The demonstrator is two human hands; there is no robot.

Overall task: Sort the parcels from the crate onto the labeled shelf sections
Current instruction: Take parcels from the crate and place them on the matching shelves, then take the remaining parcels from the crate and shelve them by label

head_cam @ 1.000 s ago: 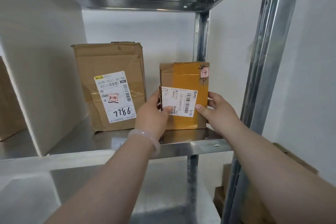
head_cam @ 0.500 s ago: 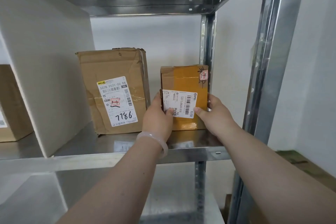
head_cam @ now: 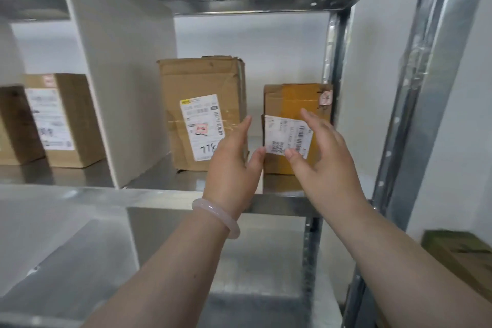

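shelf (head_cam: 106, 194): bare metal, seen from the front, split into sections by a white divider (head_cam: 119, 74).
small parcel (head_cam: 295, 98): brown cardboard with orange-brown tape, standing upright on the shelf at the right end of the right-hand section, close to the rear post (head_cam: 332, 61); white shipping label (head_cam: 279, 133) on its front, small pink sticker (head_cam: 326, 97) at its top right corner.
large parcel (head_cam: 202, 82): taller, creased cardboard, upright on the same shelf just left of the small parcel, with a narrow gap between them; white label with handwritten digits on its front, partly hidden by the left hand.
left hand (head_cam: 234, 162): raised before the gap between the two parcels, palm turned rightward; fingers (head_cam: 243, 128) straight and close together, thumb reaching toward the lower left corner of the shipping label, holding nothing; contact with the parcel unclear.
right hand (head_cam: 323, 157): raised before the right half of the small parcel, palm turned leftward; fingers straight and slightly apart, thumb tip over the lower edge of the shipping label, clamped on nothing; touching or not, impossible to tell.
bracelet (head_cam: 215, 217): pale and translucent, round the left wrist.
left section: two more cardboard parcels (head_cam: 66, 120), upright beyond the divider, blurred.
lower right: greenish-brown box (head_cam: 458, 255) below shelf level, beside the front post (head_cam: 415, 88).
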